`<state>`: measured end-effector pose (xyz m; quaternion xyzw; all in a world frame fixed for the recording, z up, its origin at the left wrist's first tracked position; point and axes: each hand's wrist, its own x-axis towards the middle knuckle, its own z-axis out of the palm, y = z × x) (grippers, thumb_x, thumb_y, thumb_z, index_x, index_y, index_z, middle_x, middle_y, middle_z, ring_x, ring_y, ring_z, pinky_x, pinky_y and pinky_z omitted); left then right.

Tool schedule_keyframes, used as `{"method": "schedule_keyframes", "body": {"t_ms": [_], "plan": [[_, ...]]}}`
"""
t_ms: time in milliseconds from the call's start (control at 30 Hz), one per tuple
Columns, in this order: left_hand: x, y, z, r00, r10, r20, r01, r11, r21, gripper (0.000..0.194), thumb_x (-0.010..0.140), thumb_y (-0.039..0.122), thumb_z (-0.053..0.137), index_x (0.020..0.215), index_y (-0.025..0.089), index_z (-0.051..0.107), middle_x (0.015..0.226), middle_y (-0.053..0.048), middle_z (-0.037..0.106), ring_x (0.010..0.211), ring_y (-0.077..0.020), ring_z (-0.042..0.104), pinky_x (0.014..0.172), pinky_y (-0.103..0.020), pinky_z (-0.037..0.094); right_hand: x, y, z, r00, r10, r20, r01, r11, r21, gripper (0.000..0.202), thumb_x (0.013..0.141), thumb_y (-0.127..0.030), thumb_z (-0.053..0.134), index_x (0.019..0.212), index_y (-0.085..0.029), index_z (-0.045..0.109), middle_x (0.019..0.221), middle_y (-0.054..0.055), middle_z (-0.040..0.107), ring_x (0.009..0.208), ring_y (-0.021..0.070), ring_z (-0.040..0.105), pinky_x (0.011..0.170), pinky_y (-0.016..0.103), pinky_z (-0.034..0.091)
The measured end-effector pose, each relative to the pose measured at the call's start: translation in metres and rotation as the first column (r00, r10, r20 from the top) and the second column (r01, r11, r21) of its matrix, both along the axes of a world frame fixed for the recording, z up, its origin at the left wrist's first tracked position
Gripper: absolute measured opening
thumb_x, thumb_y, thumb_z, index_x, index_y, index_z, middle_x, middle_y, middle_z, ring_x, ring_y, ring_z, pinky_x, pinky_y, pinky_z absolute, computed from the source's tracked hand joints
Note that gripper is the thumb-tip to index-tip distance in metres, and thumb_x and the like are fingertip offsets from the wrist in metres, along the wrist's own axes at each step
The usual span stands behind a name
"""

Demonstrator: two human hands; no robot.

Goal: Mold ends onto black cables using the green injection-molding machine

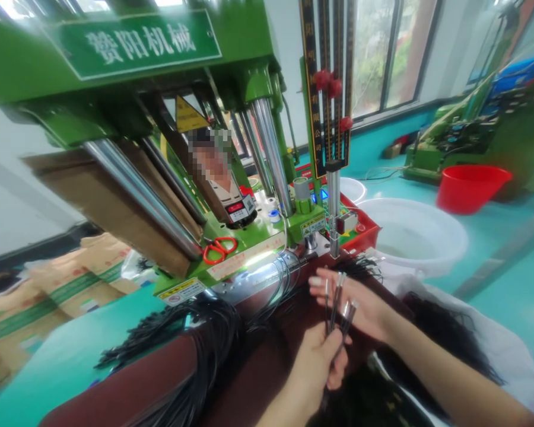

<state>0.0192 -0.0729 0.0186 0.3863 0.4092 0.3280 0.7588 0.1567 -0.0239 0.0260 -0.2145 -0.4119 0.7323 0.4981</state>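
My left hand (pixel 320 354) is closed around several black cables whose metal-tipped ends (pixel 349 311) stick up above the fingers. Just behind these tips, my right hand (pixel 360 303) has its fingers stretched out toward the left, palm partly showing; nothing is visibly gripped in it. Thin black cables (pixel 285 274) loop over the metal front plate of the green machine (pixel 258 234), beyond my hands. To the left, a thick bundle of black cables (pixel 213 332) hangs over the brown table (pixel 160 379). More black cables (pixel 360 268) lie behind my right hand.
Red-handled scissors (pixel 220 250) lie on the machine's green bed. A red control box (pixel 370 228) stands at its right. White tubs (pixel 427 231), a red bucket (pixel 469 187) and a white sack (pixel 507 350) with black cables are on the right. Brown sacks (pixel 66 284) line the left.
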Motion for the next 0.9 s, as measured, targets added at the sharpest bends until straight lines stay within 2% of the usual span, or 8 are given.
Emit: {"method": "schedule_keyframes", "body": {"t_ms": [100,200,300,433,567,700,767,900], "plan": [[0.005,0.003,-0.001,0.999,0.004,-0.046,-0.002,1.000,0.026,0.041,0.070,0.052,0.057,0.079,0.012,0.051,0.040,0.006,0.045,0.027,-0.0022,0.029,0.029,-0.016,0.018,0.017,0.020,0.019,0.993,-0.068,0.095,0.053,0.986,0.158,0.037,0.083,-0.037,0.058,0.117,-0.024,0.055,0.124,0.008,0.051,0.117,0.0249,0.042,0.100,0.044,0.029],[0.009,0.009,-0.001,0.999,-0.012,-0.045,0.013,1.000,0.013,0.043,0.069,0.054,0.057,0.078,0.012,0.051,0.041,0.004,0.049,0.027,-0.0039,0.035,0.028,-0.016,0.022,0.025,0.030,0.031,0.934,-0.064,0.351,-0.019,0.974,0.227,0.034,0.087,-0.035,0.054,0.118,-0.023,0.054,0.121,0.007,0.054,0.117,0.0223,0.043,0.103,0.044,0.025],[0.014,0.014,0.003,1.000,0.001,-0.026,-0.001,1.000,-0.014,0.045,0.067,0.055,0.057,0.078,0.013,0.050,0.043,0.003,0.052,0.029,-0.0058,0.040,0.030,-0.016,0.028,0.025,0.031,0.034,0.880,-0.045,0.472,-0.086,0.964,0.253,0.035,0.089,-0.036,0.051,0.120,-0.021,0.053,0.120,0.006,0.055,0.115,0.0210,0.045,0.105,0.043,0.024],[0.023,0.022,0.011,1.000,0.017,-0.011,-0.017,1.000,-0.024,0.046,0.064,0.057,0.058,0.079,0.015,0.045,0.045,0.001,0.055,0.032,-0.0079,0.045,0.032,-0.017,0.033,0.023,0.027,0.031,0.880,-0.002,0.475,-0.140,0.955,0.263,0.034,0.090,-0.034,0.048,0.120,-0.019,0.052,0.121,0.006,0.055,0.114,0.0207,0.046,0.103,0.041,0.028],[0.029,0.028,0.009,0.999,-0.029,0.035,0.030,0.999,-0.033,0.048,0.064,0.057,0.059,0.081,0.015,0.043,0.048,0.000,0.057,0.034,-0.0102,0.049,0.035,-0.021,0.037,0.023,0.029,0.023,0.873,0.096,0.479,-0.259,0.922,0.287,0.035,0.092,-0.033,0.044,0.124,-0.019,0.048,0.122,0.007,0.053,0.114,0.0202,0.046,0.102,0.042,0.030],[0.029,0.035,0.001,0.997,0.006,0.082,-0.001,0.999,-0.053,0.049,0.061,0.058,0.061,0.078,0.016,0.044,0.045,0.004,0.051,0.031,-0.0074,0.042,0.033,-0.019,0.030,0.027,0.040,0.020,0.900,0.014,0.437,-0.164,0.937,0.307,0.046,0.092,-0.035,0.044,0.135,-0.028,0.031,0.136,0.003,0.038,0.121,0.0189,0.038,0.102,0.040,0.029],[0.029,0.038,-0.001,0.996,0.034,0.085,-0.027,0.997,-0.073,0.049,0.060,0.059,0.062,0.076,0.015,0.045,0.045,0.004,0.050,0.031,-0.0066,0.040,0.033,-0.019,0.028,0.027,0.044,0.022,0.861,-0.040,0.508,-0.174,0.914,0.368,0.043,0.092,-0.037,0.042,0.133,-0.027,0.036,0.135,0.002,0.039,0.123,0.0183,0.034,0.105,0.039,0.024],[0.028,0.043,0.001,0.987,0.084,0.134,-0.068,0.991,-0.117,0.047,0.061,0.056,0.063,0.075,0.015,0.045,0.048,0.003,0.050,0.032,-0.0069,0.041,0.033,-0.020,0.029,0.022,0.046,0.027,0.700,-0.118,0.705,-0.320,0.830,0.456,0.040,0.092,-0.042,0.038,0.121,-0.019,0.054,0.133,0.005,0.041,0.125,0.0192,0.031,0.108,0.037,0.018]]}}
